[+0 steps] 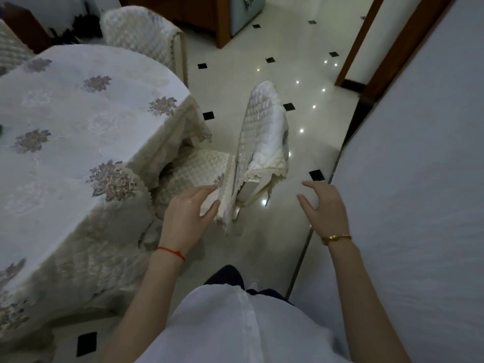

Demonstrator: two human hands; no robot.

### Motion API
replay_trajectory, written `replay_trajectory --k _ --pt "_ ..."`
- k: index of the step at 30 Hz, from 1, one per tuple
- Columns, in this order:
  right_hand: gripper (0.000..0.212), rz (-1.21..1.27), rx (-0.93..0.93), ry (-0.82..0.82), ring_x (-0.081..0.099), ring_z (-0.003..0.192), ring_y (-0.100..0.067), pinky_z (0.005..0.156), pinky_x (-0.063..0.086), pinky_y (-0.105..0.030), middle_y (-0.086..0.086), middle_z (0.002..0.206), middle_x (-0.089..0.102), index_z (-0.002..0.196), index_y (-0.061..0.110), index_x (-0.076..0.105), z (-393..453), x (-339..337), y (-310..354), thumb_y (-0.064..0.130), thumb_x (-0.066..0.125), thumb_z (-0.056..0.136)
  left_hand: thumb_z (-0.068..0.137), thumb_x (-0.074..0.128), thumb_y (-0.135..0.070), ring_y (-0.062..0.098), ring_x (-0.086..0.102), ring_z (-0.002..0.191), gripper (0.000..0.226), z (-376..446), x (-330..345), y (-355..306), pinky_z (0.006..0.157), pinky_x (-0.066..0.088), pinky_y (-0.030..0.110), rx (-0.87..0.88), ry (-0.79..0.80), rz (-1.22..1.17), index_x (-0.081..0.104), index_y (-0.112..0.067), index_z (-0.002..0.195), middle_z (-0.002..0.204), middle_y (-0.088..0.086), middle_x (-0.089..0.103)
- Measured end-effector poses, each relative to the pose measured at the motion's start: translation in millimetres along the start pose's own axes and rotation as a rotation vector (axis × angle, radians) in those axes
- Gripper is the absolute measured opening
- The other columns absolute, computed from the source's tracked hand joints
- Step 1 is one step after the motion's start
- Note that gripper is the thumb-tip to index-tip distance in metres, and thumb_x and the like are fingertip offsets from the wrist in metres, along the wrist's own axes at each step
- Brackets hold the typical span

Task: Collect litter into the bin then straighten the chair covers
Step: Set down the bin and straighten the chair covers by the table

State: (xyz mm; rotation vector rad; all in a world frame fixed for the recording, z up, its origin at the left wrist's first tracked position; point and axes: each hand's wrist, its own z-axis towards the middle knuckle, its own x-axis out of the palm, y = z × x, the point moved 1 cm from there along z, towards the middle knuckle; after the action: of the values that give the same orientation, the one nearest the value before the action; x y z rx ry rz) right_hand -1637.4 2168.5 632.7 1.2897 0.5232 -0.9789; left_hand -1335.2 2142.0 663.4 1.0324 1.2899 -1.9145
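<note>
A chair stands tucked at the table's near corner, with a quilted cream back cover (264, 132) and a quilted seat cover (193, 169). My left hand (188, 210) grips the seat cover's near corner between thumb and fingers, at its fringed edge. My right hand (323, 205) hovers open to the right of the chair back, fingers curled and apart, touching nothing. The back cover's lower hem hangs rumpled, with a tie string dangling.
A round table with a floral cloth (78, 132) fills the left. A second covered chair (142, 35) stands at the far side. A pale wall (419, 179) closes the right. Glossy tiled floor (262, 48) runs ahead between them.
</note>
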Motion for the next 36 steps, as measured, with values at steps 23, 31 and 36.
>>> replay_trajectory --k 23,31,36 --pt "0.03 0.108 -0.346 0.164 0.056 0.107 -0.022 0.095 0.038 -0.023 -0.005 0.113 0.065 0.117 0.012 0.062 344.5 42.3 -56.0 0.022 0.064 0.088 0.091 0.065 -0.029 0.019 0.065 0.102 0.034 235.4 64.7 -7.7 0.086 0.051 0.032 -0.286 -0.132 0.058 0.066 -0.015 0.122 0.114 0.003 0.07" --pt "0.03 0.169 -0.6 0.388 0.055 0.107 -0.018 0.095 0.044 -0.03 -0.002 0.113 0.065 0.117 0.016 0.061 441.9 78.1 -50.8 0.023 0.065 0.088 0.092 0.062 -0.034 0.016 0.064 0.104 0.038 272.4 87.7 -23.4 0.089 0.051 0.033 -0.524 -0.224 0.099 0.062 -0.019 0.126 0.115 -0.001 0.069" --pt "0.029 0.171 -0.875 0.59 0.054 0.106 -0.016 0.095 0.043 -0.028 0.0 0.111 0.065 0.116 0.016 0.062 495.4 94.8 -49.8 0.026 0.064 0.088 0.091 0.063 -0.035 0.015 0.065 0.094 0.037 287.2 125.5 -60.3 0.082 0.051 0.028 -0.725 -0.349 0.12 0.064 -0.017 0.123 0.107 -0.001 0.071"
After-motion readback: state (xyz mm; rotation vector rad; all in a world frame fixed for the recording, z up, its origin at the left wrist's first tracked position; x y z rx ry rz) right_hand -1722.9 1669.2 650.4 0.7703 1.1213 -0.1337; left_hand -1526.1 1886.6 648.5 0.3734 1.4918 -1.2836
